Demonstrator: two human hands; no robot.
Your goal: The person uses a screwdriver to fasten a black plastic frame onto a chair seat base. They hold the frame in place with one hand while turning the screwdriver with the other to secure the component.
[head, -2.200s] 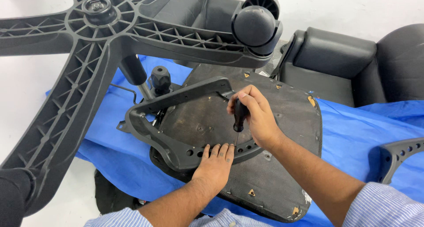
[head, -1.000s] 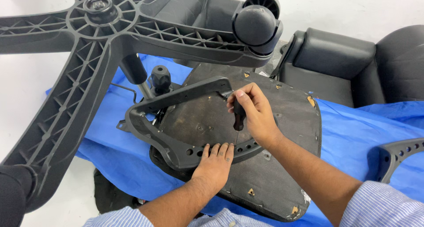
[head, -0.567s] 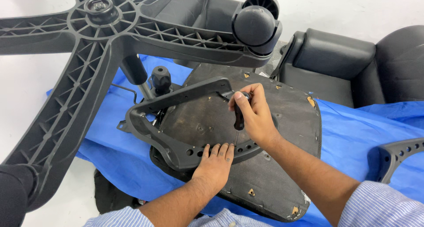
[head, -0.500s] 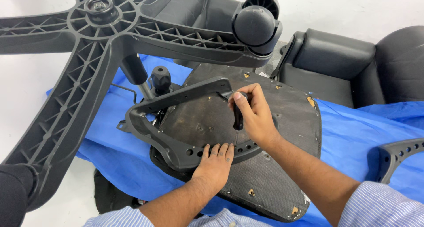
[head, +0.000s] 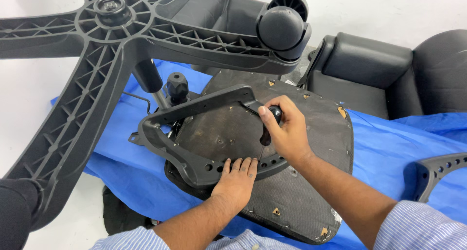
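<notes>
Blue sheet (head: 121, 152) under upturned dark seat pan (head: 311, 182); black bracket (head: 194, 128) on it. Right hand (head: 287, 130) fingers clamped on black screwdriver handle (head: 272, 121); left hand (head: 236, 179) fingers together, flat on bracket.

left hand (head: 237, 181) flat, right hand (head: 287, 130) clenched

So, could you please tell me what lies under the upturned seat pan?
A blue sheet spreads out beneath the seat pan. What the sheet rests on under the pan is covered.
</notes>
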